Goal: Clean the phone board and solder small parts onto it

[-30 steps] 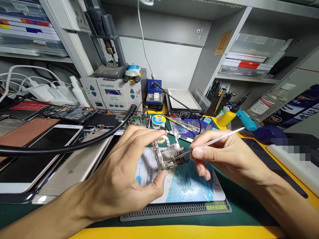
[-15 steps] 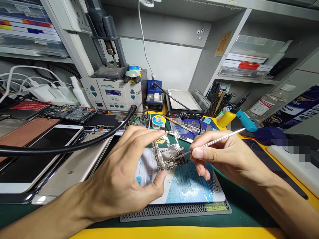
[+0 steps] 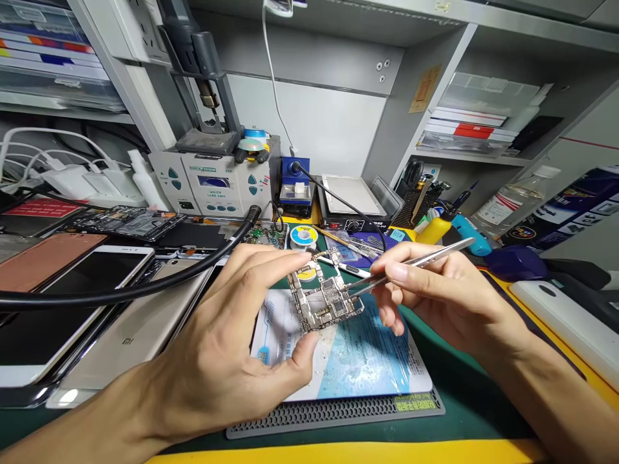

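My left hand (image 3: 242, 335) grips a phone circuit board (image 3: 319, 303) by its edges, thumb below and fingers above. The board is tilted toward me, with cut-out openings and small chips on its face. Between thumb and fingers of my right hand (image 3: 430, 283) is a pair of metal tweezers (image 3: 440, 252). Their tips lie at the board's right side; whether they touch it I cannot tell. Below the board lies a white and blue printed pad (image 3: 362, 361), on top of a grey honeycomb mat (image 3: 309, 419).
A black hose (image 3: 145, 296) arches over several phones on the left, among them a gold phone (image 3: 130, 341). Behind stand a hot-air station (image 3: 207, 183) and a solder spool (image 3: 304, 237). Bottles, such as a clear one (image 3: 512, 200), stand at the right.
The tweezers have turned in my right hand and their two arms now show apart. Their tips have shifted up and right on the board. The whole view has moved slightly.
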`<state>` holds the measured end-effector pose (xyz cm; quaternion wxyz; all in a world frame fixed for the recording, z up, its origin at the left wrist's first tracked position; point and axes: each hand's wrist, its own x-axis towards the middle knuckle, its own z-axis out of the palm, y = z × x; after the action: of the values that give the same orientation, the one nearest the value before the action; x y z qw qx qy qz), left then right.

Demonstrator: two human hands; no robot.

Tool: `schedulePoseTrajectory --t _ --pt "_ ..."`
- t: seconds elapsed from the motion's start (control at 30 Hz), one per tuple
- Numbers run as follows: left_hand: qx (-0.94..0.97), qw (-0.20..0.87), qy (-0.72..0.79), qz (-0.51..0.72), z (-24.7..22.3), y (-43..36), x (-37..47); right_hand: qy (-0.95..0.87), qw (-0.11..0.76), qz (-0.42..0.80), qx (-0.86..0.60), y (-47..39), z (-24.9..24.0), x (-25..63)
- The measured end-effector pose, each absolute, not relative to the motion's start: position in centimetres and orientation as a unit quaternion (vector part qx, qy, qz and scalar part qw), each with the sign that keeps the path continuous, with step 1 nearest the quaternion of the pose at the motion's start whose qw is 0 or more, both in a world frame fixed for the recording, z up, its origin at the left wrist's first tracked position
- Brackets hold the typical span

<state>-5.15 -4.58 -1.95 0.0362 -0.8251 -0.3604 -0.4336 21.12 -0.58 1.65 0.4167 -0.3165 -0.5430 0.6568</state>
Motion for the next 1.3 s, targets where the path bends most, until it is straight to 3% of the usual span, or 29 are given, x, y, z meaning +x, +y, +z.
schedulePoseTrajectory --t 0.2,0.43,0.73,1.1,1.3 --pt "-0.841 0.028 -0.348 -0.412 -2.0 -4.4 -5.1 -0.541 0.414 0.66 -0.317 -0.5 1.7 20.9" --pt "-0.852 0.022 -0.361 -0.378 -2.6 -4.5 -5.2 -0.484 0.519 0.64 -0.296 -0.4 2.1 20.3" --pt "-0.843 0.096 -0.374 -0.375 -2.9 -4.4 -5.1 -0.476 0.577 0.616 -0.246 -0.6 2.9 20.9" --pt "-0.828 0.102 -0.36 -0.418 -4.1 -3.5 -5.3 -0.486 0.614 0.566 -0.257 -0.7 3.7 21.8" --pt "-0.825 0.098 -0.38 -0.407 -4.1 -3.8 -5.1 -0.516 0.585 0.578 -0.24 -0.9 3.6 22.3"
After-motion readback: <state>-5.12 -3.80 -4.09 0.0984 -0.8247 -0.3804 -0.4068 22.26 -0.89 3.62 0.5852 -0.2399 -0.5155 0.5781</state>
